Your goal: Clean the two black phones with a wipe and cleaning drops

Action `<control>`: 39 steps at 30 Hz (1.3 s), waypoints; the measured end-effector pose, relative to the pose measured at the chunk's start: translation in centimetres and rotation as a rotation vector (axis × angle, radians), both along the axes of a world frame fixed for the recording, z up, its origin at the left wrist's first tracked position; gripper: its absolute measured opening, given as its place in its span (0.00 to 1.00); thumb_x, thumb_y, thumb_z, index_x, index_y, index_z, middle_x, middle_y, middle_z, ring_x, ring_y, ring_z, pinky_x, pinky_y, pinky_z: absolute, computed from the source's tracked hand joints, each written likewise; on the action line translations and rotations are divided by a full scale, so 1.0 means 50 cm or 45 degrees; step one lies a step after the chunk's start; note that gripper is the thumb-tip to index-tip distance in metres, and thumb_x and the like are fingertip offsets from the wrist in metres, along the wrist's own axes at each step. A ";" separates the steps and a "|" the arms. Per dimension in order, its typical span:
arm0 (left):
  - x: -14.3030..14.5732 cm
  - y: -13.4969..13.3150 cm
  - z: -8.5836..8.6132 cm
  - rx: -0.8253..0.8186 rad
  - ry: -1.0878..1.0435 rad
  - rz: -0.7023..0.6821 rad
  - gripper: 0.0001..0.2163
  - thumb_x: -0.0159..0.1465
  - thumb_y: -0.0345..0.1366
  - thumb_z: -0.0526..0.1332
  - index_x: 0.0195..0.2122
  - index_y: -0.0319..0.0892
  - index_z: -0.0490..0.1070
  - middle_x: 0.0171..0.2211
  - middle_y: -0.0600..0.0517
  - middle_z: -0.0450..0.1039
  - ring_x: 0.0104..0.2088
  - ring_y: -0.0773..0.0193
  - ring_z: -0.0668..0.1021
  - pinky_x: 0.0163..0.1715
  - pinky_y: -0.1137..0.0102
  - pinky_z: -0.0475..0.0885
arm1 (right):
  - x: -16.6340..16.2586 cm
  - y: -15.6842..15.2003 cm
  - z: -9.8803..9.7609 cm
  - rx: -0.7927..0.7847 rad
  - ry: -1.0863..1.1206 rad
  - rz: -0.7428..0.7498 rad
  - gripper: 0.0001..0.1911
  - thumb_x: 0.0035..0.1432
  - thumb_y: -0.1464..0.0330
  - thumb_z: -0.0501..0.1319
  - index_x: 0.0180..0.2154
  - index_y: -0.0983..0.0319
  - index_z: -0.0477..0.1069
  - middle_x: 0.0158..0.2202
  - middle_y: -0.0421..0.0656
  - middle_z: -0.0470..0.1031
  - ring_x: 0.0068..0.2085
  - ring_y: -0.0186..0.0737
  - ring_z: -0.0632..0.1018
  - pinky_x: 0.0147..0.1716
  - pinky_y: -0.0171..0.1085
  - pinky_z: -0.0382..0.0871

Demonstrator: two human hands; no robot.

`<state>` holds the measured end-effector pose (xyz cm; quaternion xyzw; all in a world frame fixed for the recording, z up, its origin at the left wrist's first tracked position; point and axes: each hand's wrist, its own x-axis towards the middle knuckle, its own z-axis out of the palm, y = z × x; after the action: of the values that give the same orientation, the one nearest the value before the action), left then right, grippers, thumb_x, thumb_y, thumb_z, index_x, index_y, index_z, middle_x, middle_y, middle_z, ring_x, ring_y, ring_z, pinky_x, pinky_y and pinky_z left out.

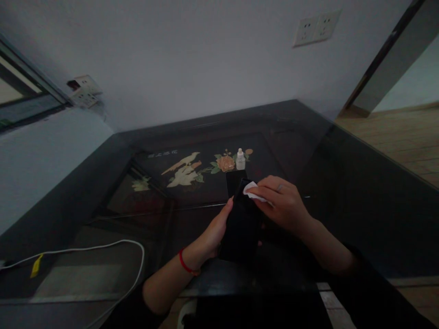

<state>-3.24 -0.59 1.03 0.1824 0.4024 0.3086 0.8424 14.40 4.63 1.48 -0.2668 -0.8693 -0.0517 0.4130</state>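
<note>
A black smartphone [240, 233] is tilted above the dark table, with my left hand [219, 228] wrapped round it; the thumb lies along its left edge and fingertips show at its right edge. In my right hand [284, 198] a white tissue [254, 191] is pinched, pressed on the upper end of the phone. Just beyond the phone lies a flat black rectangular piece [235, 179], partly hidden. A small white dropper bottle [240, 160] stands upright behind it.
The glossy dark table [329, 183] has a bird-and-flower picture [185, 171] on its top. A white cable [89, 248] with a yellow tag [36, 266] runs along the left front. Wall sockets [317, 28] are at the back right, others [84, 91] at the left corner.
</note>
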 end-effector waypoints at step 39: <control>0.006 0.002 -0.013 0.286 -0.006 0.288 0.24 0.68 0.47 0.49 0.65 0.53 0.54 0.52 0.46 0.73 0.38 0.56 0.80 0.40 0.57 0.76 | -0.009 -0.015 0.006 -0.270 -0.121 0.068 0.08 0.62 0.71 0.56 0.35 0.62 0.74 0.31 0.43 0.76 0.33 0.39 0.73 0.32 0.37 0.60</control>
<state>-2.96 -0.47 0.39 0.2283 0.3815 0.4449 0.7774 13.95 3.87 1.79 -0.2831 -0.8951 0.0390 0.3421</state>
